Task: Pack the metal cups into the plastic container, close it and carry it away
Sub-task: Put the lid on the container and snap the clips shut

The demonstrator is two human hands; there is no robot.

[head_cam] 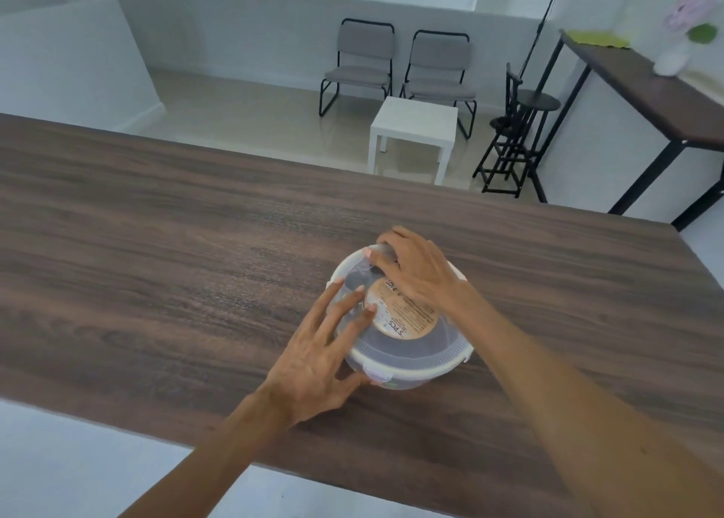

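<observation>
A round clear plastic container (415, 357) with its lid on stands on the dark wooden table (176, 251), right of centre. The lid carries a round tan label (407, 317). Dark shapes show dimly through the lid; I cannot make out the metal cups. My left hand (325, 357) lies spread on the lid's near-left side, thumb against a clip at the front rim. My right hand (415, 270) curls over the lid's far edge, fingers pressing down at the rim there.
Beyond the table's far edge stand two grey chairs (395, 66), a small white side table (415, 129) and black stools (521, 133). A second dark table (650, 86) with a flower vase (681, 43) is at the right. The near table edge runs diagonally below my forearms.
</observation>
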